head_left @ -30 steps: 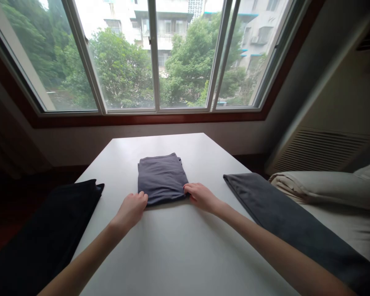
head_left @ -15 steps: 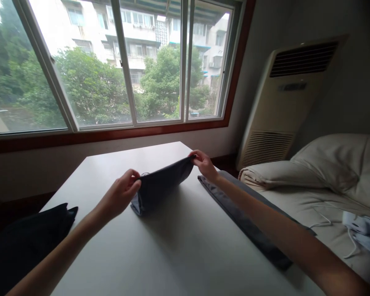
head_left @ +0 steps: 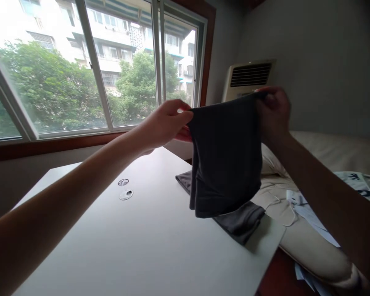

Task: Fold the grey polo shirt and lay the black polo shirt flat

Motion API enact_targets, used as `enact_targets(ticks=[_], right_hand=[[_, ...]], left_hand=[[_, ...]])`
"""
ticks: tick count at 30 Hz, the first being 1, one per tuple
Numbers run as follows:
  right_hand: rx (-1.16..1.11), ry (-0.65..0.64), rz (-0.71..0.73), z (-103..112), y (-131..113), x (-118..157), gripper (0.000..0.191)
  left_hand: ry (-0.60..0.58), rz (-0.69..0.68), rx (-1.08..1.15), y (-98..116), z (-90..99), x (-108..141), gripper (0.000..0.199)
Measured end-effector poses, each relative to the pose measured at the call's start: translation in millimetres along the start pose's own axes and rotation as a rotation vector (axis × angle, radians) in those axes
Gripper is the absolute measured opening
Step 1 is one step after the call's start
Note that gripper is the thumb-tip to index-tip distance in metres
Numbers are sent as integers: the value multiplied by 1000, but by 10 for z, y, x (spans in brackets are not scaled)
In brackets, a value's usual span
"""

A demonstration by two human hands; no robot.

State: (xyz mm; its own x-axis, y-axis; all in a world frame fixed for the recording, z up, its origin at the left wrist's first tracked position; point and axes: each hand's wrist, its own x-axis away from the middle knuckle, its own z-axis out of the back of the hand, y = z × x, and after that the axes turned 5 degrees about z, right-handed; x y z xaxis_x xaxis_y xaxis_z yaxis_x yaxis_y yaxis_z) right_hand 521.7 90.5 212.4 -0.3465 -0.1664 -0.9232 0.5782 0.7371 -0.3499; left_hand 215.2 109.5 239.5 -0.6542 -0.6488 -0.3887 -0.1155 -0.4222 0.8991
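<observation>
A dark folded garment [head_left: 226,160] hangs in the air over the right side of the white table [head_left: 135,246]. My left hand [head_left: 165,123] pinches its upper left corner between thumb and fingers. At the upper right corner, my right hand [head_left: 274,113] is closed on the same edge, slightly higher and somewhat blurred. The lower part drapes down in folded layers. Beneath and behind it, another folded garment [head_left: 242,222], grey, lies along the table's right side, partly hidden by the hanging one.
Two small round pieces, a patterned disc [head_left: 123,182] and a pale ring with a dark hole [head_left: 126,194], show on the tabletop. A beige sofa [head_left: 314,242] with white clothes [head_left: 308,209] stands at the right. Behind are a window and a standing air conditioner [head_left: 246,78].
Both hands have lifted the dark garment off the table, up and to the right, over the grey one. The view has turned right, and the dark pile at the left has left it.
</observation>
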Motion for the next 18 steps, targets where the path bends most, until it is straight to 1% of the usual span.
enact_targets(ticks=[2,4,7,10,12,14,16,18], right_hand=[[70,30,29,337,-76,-58,23],[129,48,59,660,-141,-57,23],[217,80,54,1082,-170,-12,24],[308,118,-5,1368,-99,24,27],[350,120,-55,1458,-6,45,28],[355,102,-123,1464,125,77,30],[338,74,-188,1398,316,130,32],[316,29,-237,1273,587,219,30]], left_hand=[[-96,38,-62,71,-276,-44,10],[-192,62,-72,75,-536,-90,10],[-326,96,-10,-17,-872,-188,10],[-391,139,49,-167,-1098,-313,10],[-414,157,101,-275,-1166,-393,9],[-423,176,143,-389,-1165,-456,7],[-398,215,151,-521,-1105,-502,8],[-348,273,133,-697,-1005,-545,9]])
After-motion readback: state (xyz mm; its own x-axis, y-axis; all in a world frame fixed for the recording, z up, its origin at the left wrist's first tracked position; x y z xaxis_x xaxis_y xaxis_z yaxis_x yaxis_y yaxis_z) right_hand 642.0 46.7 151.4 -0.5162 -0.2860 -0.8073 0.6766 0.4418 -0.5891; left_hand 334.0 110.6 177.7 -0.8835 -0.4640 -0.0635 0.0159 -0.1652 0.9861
